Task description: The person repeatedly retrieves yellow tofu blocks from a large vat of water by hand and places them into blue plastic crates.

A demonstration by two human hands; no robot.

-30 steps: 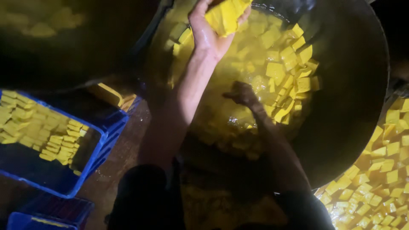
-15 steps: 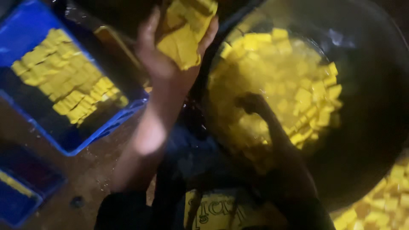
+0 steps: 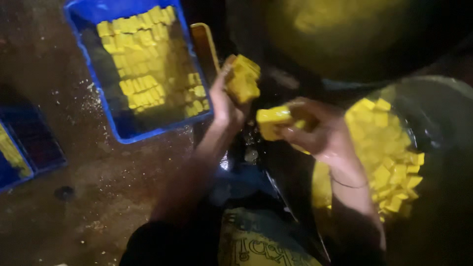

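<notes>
My left hand (image 3: 224, 106) is raised and grips a stack of yellow cubes (image 3: 242, 79), just right of a blue crate (image 3: 113, 116) that holds rows of the same yellow cubes (image 3: 143, 64). My right hand (image 3: 320, 135) holds more yellow cubes (image 3: 273, 120) above the rim of a big dark pan (image 3: 438, 123). That pan is full of loose yellow cubes (image 3: 384, 148) lying in liquid.
A second large dark pan (image 3: 345, 39) with yellowish contents sits at the top right. Another blue crate (image 3: 22, 148) stands at the left edge. The floor (image 3: 88, 197) is wet, brown and dirty. A printed sack (image 3: 251, 241) lies near my body at the bottom.
My view swung left and down toward the crate. My left hand carried its cubes from over the pan to beside the blue crate. My right hand came out of the pan holding cubes.
</notes>
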